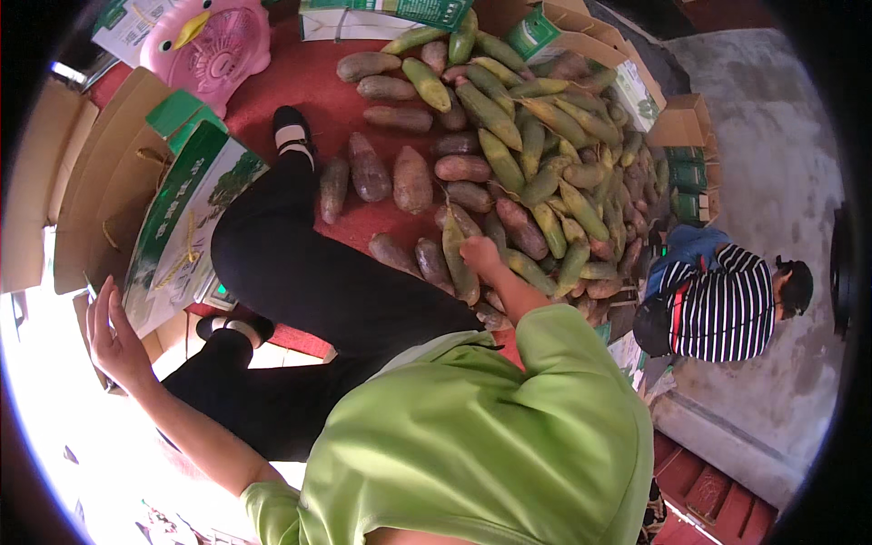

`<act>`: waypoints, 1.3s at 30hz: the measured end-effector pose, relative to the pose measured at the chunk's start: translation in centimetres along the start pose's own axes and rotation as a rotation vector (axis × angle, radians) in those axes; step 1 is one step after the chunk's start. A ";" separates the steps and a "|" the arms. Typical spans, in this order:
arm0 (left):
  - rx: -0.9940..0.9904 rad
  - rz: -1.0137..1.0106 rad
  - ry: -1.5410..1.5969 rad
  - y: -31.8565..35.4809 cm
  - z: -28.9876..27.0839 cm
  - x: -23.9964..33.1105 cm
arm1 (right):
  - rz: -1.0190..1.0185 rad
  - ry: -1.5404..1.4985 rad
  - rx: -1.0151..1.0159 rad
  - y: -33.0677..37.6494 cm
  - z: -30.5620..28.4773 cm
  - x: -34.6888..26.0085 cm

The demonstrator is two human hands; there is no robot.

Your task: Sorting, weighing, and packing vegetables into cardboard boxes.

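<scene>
Beside an open green-and-white carton (186,232) at the left, my left hand (118,341) is raised with its fingers apart and nothing visible in it. Reaching into the near edge of a large pile, my right hand (481,256) has its fingers curled against a long green melon (457,259) with a thin stem. The hand hides part of its grip. Around it lie several long melons, some yellow-green (500,159), others brownish-purple (413,182), on a red floor covering (282,68).
A pink bird-shaped plastic basket (209,54) stands at the upper left. Cartons (381,18) border the pile at the far side, and more open boxes (686,132) stand at its right. Another person in a striped top (727,304) is at the right. My outstretched legs (291,245) lie between carton and pile.
</scene>
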State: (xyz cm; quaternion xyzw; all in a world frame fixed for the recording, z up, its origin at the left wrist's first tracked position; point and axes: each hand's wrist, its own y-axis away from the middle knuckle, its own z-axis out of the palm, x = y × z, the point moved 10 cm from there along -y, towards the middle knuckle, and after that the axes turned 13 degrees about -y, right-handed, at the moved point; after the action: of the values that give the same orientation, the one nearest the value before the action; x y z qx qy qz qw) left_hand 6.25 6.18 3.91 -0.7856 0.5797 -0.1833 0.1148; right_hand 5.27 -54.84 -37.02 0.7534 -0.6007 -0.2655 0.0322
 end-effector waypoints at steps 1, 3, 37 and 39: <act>-0.006 -0.013 0.001 -0.2 0.3 0.0 | 0.017 0.002 0.006 0.0 -0.7 1.0; 0.004 -0.019 -0.023 0.4 -0.2 -0.8 | 0.336 -0.199 0.295 -1.0 -6.9 1.4; 0.058 0.050 0.013 0.9 -2.9 3.1 | 0.141 -0.141 0.199 -3.1 -18.1 0.4; 0.042 0.043 0.047 0.6 -2.6 3.2 | 0.046 -0.216 0.308 -2.8 -20.9 0.7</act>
State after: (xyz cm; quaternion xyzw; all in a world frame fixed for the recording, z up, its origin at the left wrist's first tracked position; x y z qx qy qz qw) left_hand 5.43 3.06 6.55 -0.7659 0.5950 -0.2113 0.1218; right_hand 17.04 -60.35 -20.37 0.7026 -0.6514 -0.2488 -0.1419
